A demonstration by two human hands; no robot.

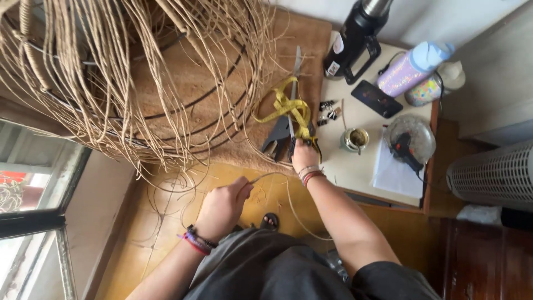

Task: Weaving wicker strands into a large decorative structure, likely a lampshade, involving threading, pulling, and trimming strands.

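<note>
One head-worn view looks steeply down, close above the worktable (355, 166).

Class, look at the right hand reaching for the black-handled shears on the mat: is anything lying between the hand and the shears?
Yes. A yellow measuring tape is looped over the shears, draped across the handles where the right hand is closing. Nothing else visible stands between them.

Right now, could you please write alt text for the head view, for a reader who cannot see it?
Seen from above, a person's right hand grips black shears draped with a yellow measuring tape, while the left hand pinches a thin cane strand. A half-woven cane frame fills the upper left.
</note>
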